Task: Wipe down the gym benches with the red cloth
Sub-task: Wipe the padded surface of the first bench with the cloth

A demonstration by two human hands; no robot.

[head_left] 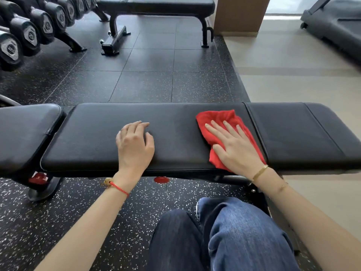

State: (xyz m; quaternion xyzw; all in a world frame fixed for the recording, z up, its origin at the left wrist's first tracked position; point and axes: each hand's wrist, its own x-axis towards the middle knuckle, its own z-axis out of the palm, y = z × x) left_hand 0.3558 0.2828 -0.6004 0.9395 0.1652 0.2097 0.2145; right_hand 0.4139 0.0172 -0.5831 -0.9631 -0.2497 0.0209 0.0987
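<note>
The red cloth (220, 122) is pressed flat on the near bench pad (136, 114) under the right hand (237, 145), fingers spread (for wiping coverage), while the left hand (134, 143), loosely curled and empty, is rested alongside, likely for support.

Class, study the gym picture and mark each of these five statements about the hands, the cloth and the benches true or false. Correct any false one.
1. The right hand presses flat on the red cloth. True.
2. The red cloth lies on the floor. False: it lies on the near bench, on its long middle pad.
3. The left hand rests on the near bench and holds nothing. True.
4. The left wrist wears a gold bracelet. False: it wears a red cord; the gold bracelet is on the right wrist.
5. A second bench stands further back, beside the dumbbell rack. True.
</note>
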